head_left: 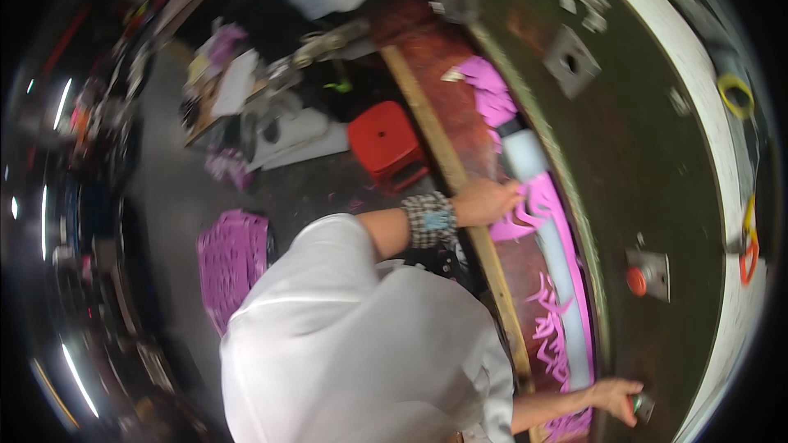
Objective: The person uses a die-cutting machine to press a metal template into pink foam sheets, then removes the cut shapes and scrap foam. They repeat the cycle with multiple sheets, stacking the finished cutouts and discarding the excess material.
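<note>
My left hand (488, 201), with a checked cuff (430, 220) at its wrist, reaches over a wooden rail. Its fingers are closed on a bright purple sheet (513, 226) with curved cut-outs, which lies over a pale bluish roller or bar. Lower down, my right hand (616, 399) stretches across to the dark green machine surface (566, 148). Its thumb and fingers are apart beside a small control (642, 407) with a green part; whether they touch it is unclear. Loose curved purple scraps (552, 332) lie along the pale bar (560, 279) between the hands.
The wooden rail (427, 119) edges the reddish bed (472, 139). On the machine sits a red button on a plate (648, 276). Across the floor are a red stool (386, 143) and stacked purple cut sheets (234, 267). Orange-handled scissors (749, 258) and a yellow tape roll (735, 97) are on the far side.
</note>
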The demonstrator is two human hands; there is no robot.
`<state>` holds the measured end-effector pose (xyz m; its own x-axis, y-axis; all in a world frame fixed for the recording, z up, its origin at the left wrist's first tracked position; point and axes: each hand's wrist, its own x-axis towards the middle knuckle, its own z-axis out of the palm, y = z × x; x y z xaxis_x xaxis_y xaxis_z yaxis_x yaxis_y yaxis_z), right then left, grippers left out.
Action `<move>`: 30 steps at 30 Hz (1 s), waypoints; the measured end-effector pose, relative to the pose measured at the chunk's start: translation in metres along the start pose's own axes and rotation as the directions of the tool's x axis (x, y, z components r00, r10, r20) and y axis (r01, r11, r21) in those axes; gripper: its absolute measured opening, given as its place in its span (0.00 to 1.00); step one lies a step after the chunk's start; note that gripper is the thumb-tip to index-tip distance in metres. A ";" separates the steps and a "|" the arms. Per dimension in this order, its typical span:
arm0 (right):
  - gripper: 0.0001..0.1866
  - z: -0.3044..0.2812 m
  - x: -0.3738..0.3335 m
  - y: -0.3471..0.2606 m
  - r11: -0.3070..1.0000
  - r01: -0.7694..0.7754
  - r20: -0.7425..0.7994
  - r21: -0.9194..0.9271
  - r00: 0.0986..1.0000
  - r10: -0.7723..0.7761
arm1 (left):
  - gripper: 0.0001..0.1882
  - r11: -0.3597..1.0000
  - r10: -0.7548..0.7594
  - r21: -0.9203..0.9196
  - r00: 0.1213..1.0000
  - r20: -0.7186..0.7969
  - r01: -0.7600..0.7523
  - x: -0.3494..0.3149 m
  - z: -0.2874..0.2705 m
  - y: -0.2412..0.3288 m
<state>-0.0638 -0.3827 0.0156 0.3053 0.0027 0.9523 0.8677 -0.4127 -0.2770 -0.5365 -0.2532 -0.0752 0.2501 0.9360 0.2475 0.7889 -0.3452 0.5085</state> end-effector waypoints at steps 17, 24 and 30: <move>0.12 -0.185 -0.169 -0.077 0.822 -0.543 0.977 0.172 0.198 -0.074 | 0.15 0.968 -0.086 -0.232 0.995 0.041 0.093 -0.064 -0.035 -0.007; 0.20 -0.150 -0.125 -0.169 0.788 -0.560 0.839 0.256 0.534 0.106 | 0.08 0.870 -0.140 -0.492 0.974 -0.180 0.034 -0.121 -0.053 -0.012; 0.46 -0.134 -0.173 -0.255 0.835 -0.422 0.835 0.353 0.545 -0.077 | 0.11 0.779 -0.221 -0.614 0.972 -0.078 0.128 -0.093 -0.042 -0.002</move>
<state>-0.3902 -0.3999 -0.0609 0.4267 0.7938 0.4333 0.7342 -0.0242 -0.6785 -0.5848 -0.3420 -0.0647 0.0254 0.9810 0.1923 0.3015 -0.1909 0.9342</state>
